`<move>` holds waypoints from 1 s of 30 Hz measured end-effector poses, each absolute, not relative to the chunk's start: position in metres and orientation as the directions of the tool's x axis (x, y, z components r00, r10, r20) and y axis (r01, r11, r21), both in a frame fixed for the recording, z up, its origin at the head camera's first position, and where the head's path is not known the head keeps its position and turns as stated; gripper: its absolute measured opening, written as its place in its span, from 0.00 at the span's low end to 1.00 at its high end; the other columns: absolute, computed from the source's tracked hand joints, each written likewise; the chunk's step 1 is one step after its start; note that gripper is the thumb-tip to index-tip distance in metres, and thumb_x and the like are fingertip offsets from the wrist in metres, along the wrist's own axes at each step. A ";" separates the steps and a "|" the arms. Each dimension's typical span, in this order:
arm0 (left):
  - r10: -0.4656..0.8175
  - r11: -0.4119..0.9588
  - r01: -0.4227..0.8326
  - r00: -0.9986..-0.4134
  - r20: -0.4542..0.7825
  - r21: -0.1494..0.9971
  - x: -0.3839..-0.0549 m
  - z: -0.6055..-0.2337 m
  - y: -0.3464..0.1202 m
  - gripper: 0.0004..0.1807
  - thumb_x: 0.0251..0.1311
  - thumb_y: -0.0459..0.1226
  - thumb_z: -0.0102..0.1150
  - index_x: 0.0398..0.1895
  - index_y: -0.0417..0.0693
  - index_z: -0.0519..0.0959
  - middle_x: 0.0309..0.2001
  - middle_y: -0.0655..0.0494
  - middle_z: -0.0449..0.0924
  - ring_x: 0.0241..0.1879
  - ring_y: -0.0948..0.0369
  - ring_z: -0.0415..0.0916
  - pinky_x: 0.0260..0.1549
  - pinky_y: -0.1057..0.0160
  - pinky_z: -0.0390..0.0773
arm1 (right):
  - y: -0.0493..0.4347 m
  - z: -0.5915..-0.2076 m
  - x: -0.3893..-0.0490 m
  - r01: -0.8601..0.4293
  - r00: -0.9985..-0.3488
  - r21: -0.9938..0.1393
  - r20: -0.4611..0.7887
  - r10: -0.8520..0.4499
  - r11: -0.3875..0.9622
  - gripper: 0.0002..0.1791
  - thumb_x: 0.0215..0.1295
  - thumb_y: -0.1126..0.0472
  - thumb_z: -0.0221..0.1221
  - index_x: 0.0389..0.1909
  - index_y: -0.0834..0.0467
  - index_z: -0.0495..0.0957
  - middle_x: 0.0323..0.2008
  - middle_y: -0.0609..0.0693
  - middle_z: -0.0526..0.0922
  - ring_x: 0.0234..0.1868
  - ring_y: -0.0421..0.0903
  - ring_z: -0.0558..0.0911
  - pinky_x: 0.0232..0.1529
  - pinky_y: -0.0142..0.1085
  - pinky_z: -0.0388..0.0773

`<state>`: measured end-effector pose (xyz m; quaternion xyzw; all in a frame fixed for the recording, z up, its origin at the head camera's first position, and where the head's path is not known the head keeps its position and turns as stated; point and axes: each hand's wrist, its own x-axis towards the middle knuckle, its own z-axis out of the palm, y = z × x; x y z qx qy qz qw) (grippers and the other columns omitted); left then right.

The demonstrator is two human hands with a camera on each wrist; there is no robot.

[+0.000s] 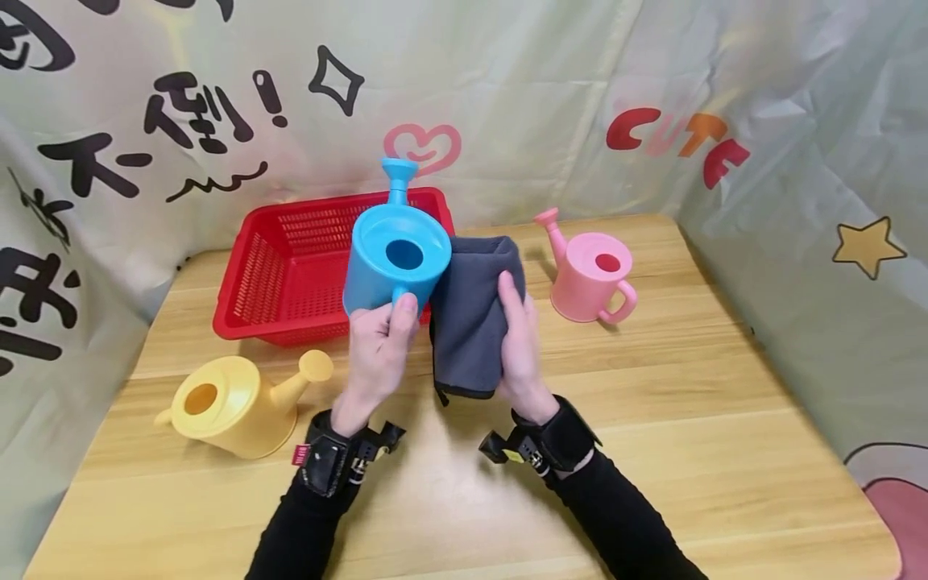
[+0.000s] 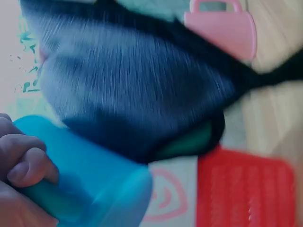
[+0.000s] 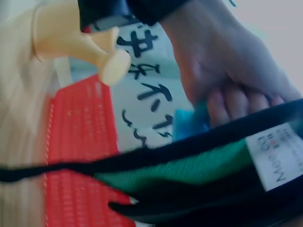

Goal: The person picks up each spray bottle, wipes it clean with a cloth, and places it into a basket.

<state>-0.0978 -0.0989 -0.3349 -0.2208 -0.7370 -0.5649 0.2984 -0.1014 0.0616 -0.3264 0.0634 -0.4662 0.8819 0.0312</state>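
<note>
My left hand (image 1: 373, 358) grips the handle of a blue watering can (image 1: 370, 278), which is raised above the table with its spout pointing away. A dark grey cloth (image 1: 467, 330) with black edging is in my right hand (image 1: 520, 346), the thumb lying over its near face. It hangs folded right against the can's right side. In the right wrist view the cloth's green inner face (image 3: 189, 165) shows, with a white label (image 3: 277, 156). From the left wrist, curled fingers (image 2: 28, 161) appear round the blue handle, and the cloth's grey face (image 2: 128, 80) is blurred.
A red plastic basket (image 1: 250, 278) stands at the back left, behind the blue can. On the wooden table (image 1: 652, 451), a yellow watering can (image 1: 246, 411) sits at the left and a pink one (image 1: 580, 286) at the back right. Printed fabric (image 1: 507, 105) hangs behind.
</note>
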 end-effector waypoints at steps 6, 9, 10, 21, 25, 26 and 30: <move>0.083 0.492 0.552 -0.800 0.594 0.674 -0.105 -0.304 -0.136 0.38 0.74 0.56 0.48 0.07 0.43 0.63 0.09 0.53 0.61 0.17 0.62 0.61 0.19 0.67 0.61 | 0.083 -0.322 -0.113 -0.241 -0.969 -0.776 0.221 0.106 -0.583 0.17 0.81 0.50 0.42 0.56 0.52 0.74 0.46 0.46 0.84 0.44 0.41 0.84 0.49 0.32 0.81; 0.099 0.602 0.447 -0.864 0.494 0.661 -0.110 -0.283 -0.153 0.33 0.74 0.50 0.50 0.10 0.44 0.64 0.11 0.51 0.65 0.21 0.57 0.68 0.23 0.65 0.68 | 0.090 -0.321 -0.117 -0.266 -0.963 -0.774 0.236 0.127 -0.575 0.18 0.81 0.50 0.41 0.60 0.52 0.74 0.49 0.46 0.84 0.46 0.41 0.84 0.51 0.32 0.80; 0.104 0.634 0.414 -0.883 0.458 0.654 -0.113 -0.276 -0.157 0.31 0.74 0.49 0.50 0.11 0.44 0.64 0.12 0.50 0.66 0.23 0.55 0.70 0.25 0.64 0.70 | 0.092 -0.320 -0.117 -0.269 -0.962 -0.775 0.239 0.129 -0.571 0.19 0.81 0.50 0.41 0.61 0.52 0.73 0.49 0.46 0.84 0.46 0.41 0.84 0.52 0.32 0.80; 0.243 0.874 0.320 -0.940 0.241 0.366 -0.147 -0.235 -0.202 0.28 0.75 0.55 0.45 0.21 0.46 0.70 0.20 0.48 0.75 0.28 0.52 0.74 0.31 0.57 0.72 | 0.099 -0.318 -0.120 -0.271 -0.962 -0.771 0.236 0.136 -0.576 0.21 0.81 0.49 0.41 0.64 0.52 0.71 0.50 0.47 0.83 0.47 0.42 0.84 0.51 0.32 0.81; 0.258 0.914 0.293 -0.954 0.154 0.281 -0.157 -0.238 -0.216 0.25 0.76 0.55 0.42 0.29 0.46 0.73 0.28 0.46 0.79 0.32 0.51 0.77 0.34 0.54 0.78 | 0.100 -0.318 -0.120 -0.266 -0.964 -0.767 0.227 0.141 -0.583 0.20 0.81 0.49 0.41 0.63 0.52 0.71 0.51 0.47 0.83 0.48 0.42 0.83 0.52 0.33 0.80; 0.259 0.920 0.285 -0.957 0.129 0.268 -0.159 -0.240 -0.219 0.25 0.76 0.55 0.41 0.32 0.45 0.74 0.30 0.46 0.80 0.33 0.50 0.77 0.35 0.53 0.79 | 0.101 -0.317 -0.120 -0.262 -0.965 -0.767 0.223 0.141 -0.586 0.20 0.81 0.48 0.41 0.62 0.52 0.72 0.51 0.47 0.83 0.47 0.43 0.83 0.52 0.33 0.80; 0.278 0.929 0.293 -0.956 0.094 0.228 -0.169 -0.251 -0.229 0.22 0.77 0.51 0.43 0.34 0.42 0.72 0.31 0.43 0.78 0.34 0.48 0.75 0.36 0.50 0.78 | 0.101 -0.318 -0.119 -0.252 -0.968 -0.767 0.210 0.140 -0.590 0.19 0.81 0.47 0.42 0.58 0.54 0.73 0.50 0.48 0.81 0.47 0.43 0.82 0.51 0.34 0.81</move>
